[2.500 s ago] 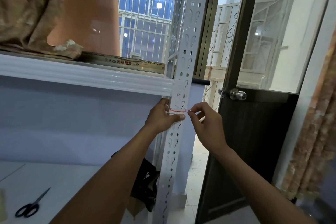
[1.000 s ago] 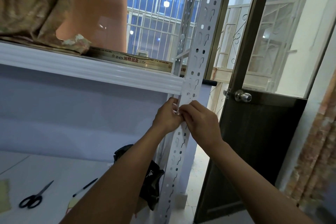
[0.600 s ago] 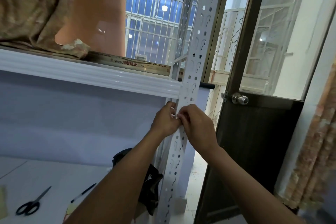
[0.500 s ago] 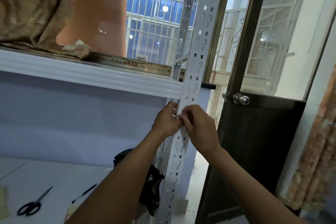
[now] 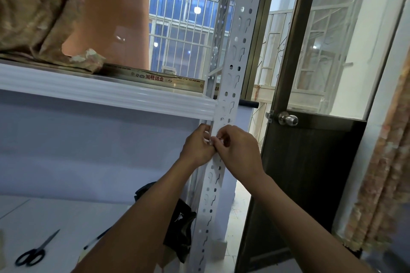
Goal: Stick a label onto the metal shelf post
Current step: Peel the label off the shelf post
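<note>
At the far left, black-handled scissors (image 5: 33, 254) were seen lying on the white lower shelf board (image 5: 55, 217), with a dark crumpled cloth (image 5: 177, 224) further right by the foot of the upright. Above, a ribbed white shelf beam (image 5: 106, 93) carried patterned fabric (image 5: 33, 11) and a long printed box (image 5: 155, 77). The left hand (image 5: 197, 146) was curled against the left edge of the perforated metal shelf post (image 5: 233, 62), just below the beam, its fingers bent around that edge. The post's long axis ran nearly upright, leaning slightly rightward toward the top. The right hand (image 5: 239, 150) was pressed on the post's front face from the right, fingertips meeting those of the left hand. The label itself was hidden beneath those fingers; only a faint pale sliver could be made out, so whether it was fully stuck down could not be told. Both hands were equally near; pressing appeared to be the step in hand. To the right, a dark door (image 5: 310, 173) with a round knob (image 5: 288, 118) stood open, and a patterned curtain (image 5: 386, 162) hung at the edge.
</note>
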